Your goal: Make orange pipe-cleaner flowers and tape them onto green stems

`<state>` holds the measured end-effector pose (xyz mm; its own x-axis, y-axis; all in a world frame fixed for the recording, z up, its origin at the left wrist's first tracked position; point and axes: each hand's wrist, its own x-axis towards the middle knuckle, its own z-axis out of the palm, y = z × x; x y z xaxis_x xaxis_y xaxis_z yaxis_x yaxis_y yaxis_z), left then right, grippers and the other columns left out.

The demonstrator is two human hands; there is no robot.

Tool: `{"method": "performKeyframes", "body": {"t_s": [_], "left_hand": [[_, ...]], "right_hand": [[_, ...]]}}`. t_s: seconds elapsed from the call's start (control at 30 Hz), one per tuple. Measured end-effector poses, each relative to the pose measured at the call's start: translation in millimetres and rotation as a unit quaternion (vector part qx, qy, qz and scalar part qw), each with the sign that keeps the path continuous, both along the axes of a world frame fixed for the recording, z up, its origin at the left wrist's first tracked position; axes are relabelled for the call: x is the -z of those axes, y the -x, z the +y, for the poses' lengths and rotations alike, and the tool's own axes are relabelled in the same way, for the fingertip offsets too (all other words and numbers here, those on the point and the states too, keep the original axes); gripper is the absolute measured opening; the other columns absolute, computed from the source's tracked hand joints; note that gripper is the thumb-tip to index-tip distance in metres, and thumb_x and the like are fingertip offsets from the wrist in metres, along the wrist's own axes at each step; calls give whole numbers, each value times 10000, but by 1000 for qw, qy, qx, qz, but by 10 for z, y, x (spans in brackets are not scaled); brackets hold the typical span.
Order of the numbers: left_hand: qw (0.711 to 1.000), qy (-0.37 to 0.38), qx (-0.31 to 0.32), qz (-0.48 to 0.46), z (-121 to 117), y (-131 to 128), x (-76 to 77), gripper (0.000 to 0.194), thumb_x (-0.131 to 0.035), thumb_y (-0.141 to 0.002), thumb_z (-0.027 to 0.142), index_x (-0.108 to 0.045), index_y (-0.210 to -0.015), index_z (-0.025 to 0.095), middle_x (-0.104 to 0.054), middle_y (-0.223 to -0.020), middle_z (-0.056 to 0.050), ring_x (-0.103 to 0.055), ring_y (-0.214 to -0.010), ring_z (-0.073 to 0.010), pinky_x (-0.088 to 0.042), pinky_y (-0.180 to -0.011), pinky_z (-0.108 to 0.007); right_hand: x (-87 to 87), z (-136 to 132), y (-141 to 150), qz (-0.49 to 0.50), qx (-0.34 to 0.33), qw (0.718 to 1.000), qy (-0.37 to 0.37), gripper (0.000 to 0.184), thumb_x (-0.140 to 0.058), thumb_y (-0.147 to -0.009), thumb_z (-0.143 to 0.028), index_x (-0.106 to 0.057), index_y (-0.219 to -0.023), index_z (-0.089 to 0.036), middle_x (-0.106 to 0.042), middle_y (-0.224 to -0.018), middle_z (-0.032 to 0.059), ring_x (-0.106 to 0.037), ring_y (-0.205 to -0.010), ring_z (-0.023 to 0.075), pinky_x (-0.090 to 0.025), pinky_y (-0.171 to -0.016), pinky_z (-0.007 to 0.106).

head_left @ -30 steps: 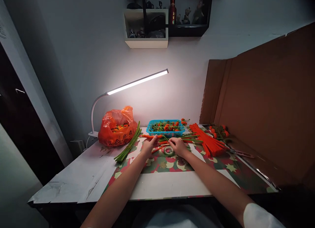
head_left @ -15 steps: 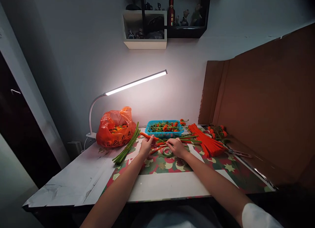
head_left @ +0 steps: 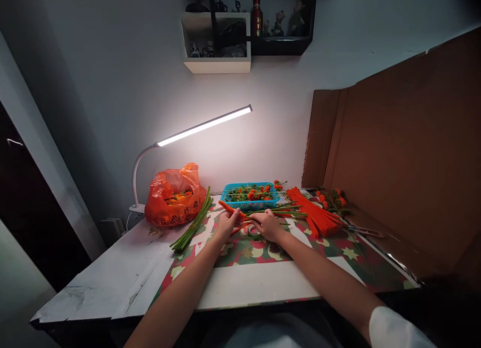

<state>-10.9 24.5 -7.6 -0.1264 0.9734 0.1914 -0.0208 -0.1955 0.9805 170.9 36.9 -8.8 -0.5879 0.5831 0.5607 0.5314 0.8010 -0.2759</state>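
Note:
My left hand [head_left: 227, 226] is closed round a fuzzy orange chenille rod [head_left: 227, 208], which points up and to the left. Close beside it, my right hand [head_left: 268, 225] pinches a thin green stem at the rod's lower end; its tip is mostly hidden by my fingers. Below the right hand lies a roll of green tape [head_left: 253, 235], partly covered. Loose green stems [head_left: 291, 214] and orange chenille strips lie behind the right hand. A big bundle of orange chenille stems [head_left: 315, 215] is spread to the right.
Left of my hands lies a tied bundle of green stems [head_left: 191, 228], beside an orange plastic bag [head_left: 169, 215] of flowers. A blue basket [head_left: 250, 205] of orange flowers stands behind. Scissors [head_left: 366, 231] and more flowers [head_left: 330, 198] are at right, by a cardboard wall [head_left: 398, 147]. A lamp [head_left: 205, 126] shines above.
My right hand has come closer to the left, so less green stem shows between them. The orange rod has shifted a little right and tilts more steeply. The view has turned slightly.

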Motion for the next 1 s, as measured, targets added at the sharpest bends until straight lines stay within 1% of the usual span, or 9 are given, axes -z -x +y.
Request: {"method": "performKeyframes", "body": {"t_s": [0.17, 0.27, 0.5, 0.6, 0.67, 0.73, 0.77, 0.83, 1.0], "left_hand": [[1000, 5, 12, -8, 17, 13, 30, 327, -634, -734, 453, -614, -622, 147, -625, -510, -22, -582, -445, -122, -480, -465, -211], [999, 6, 30, -16, 7, 11, 39, 336, -650, -716, 470, -613, -643, 144, -632, -526, -19, -584, -453, -118, -482, -472, -210], [996, 10, 87, 2, -80, -90, 25, 342, -677, -692, 469, -646, -721, 129, -669, -607, -39, -598, -473, -129, -504, -497, -241], [998, -5, 63, -9, -66, -72, 1, 338, -669, -706, 466, -649, -713, 129, -671, -604, -47, -604, -473, -132, -510, -497, -240], [999, -11, 11, -31, -37, -28, -15, 346, -654, -722, 470, -647, -721, 124, -684, -637, -58, -607, -474, -126, -520, -508, -239], [998, -8, -38, -48, -8, 20, -25, 356, -645, -732, 474, -639, -739, 118, -698, -687, -71, -608, -476, -118, -532, -522, -242], [997, -4, -50, -53, 2, 39, -26, 359, -647, -732, 475, -635, -742, 116, -701, -703, -76, -609, -478, -116, -535, -524, -244], [997, 1, -46, -59, 9, 58, -19, 361, -658, -723, 474, -632, -728, 114, -699, -698, -78, -609, -478, -117, -535, -523, -244], [998, -5, 9, -55, -35, -4, 18, 350, -666, -705, 483, -649, -712, 133, -679, -631, -53, -615, -486, -129, -523, -509, -241]], "right_hand": [[-7, -24, 8, -12, -27, 1000, 6, 263, -418, -937, -268, -616, -1103, -214, -698, -1040, 70, -614, -865, 175, -271, -769, 315], [16, -12, 17, -3, -24, 1000, 18, 259, -418, -936, -243, -631, -1079, -209, -708, -1008, 65, -617, -841, 170, -277, -779, 311], [23, -7, 23, -1, -11, 1000, 10, 256, -403, -934, -205, -658, -923, -198, -717, -785, 31, -583, -655, 136, -289, -746, 287], [0, -22, 28, 17, -3, 1000, 9, 238, -421, -933, -254, -655, -941, -209, -717, -839, 38, -588, -681, 143, -292, -752, 289], [-5, -14, 27, 29, 15, 999, 6, 238, -423, -933, -280, -650, -951, -212, -713, -866, 40, -592, -705, 150, -292, -756, 293], [2, 8, 20, 31, 35, 999, 8, 255, -406, -939, -278, -649, -909, -208, -706, -821, 30, -583, -686, 145, -294, -748, 290], [9, 20, 15, 30, 41, 999, 10, 262, -400, -941, -269, -647, -883, -206, -700, -793, 24, -575, -669, 141, -295, -741, 286], [24, 37, 5, 27, 42, 999, 14, 266, -397, -941, -259, -640, -848, -202, -692, -768, 18, -561, -648, 134, -299, -733, 277], [46, 32, 4, 13, 36, 999, 7, 275, -401, -936, -253, -619, -780, -193, -657, -700, 16, -524, -617, 130, -309, -705, 260]]}}
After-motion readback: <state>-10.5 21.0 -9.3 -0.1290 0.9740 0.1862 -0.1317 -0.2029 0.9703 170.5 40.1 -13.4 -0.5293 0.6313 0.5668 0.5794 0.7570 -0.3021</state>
